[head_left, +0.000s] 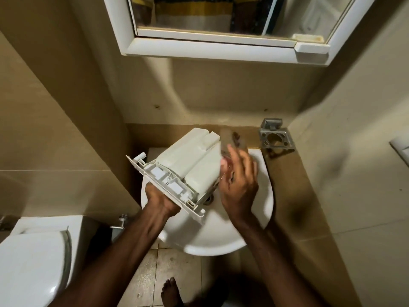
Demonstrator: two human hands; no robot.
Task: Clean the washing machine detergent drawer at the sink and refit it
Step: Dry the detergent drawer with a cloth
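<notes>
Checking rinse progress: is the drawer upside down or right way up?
Upside down: the drawer shows its closed underside, held over the sink.

Matt off-white plastic drawer (188, 160), glossy white ceramic sink (221, 238), dull cast-metal holder (275, 138).

A tan bench (287, 185) is seen running along the wall below a white mirrored cabinet (221, 47). A white round sink (263, 209) is set into the bench. Just right of the sink's back corner, a metal holder (276, 138) with a round hole is mounted above the bench top. Below the sink, a tiled floor (155, 273) is shown, on which a bare foot (170, 293) is planted.
</notes>
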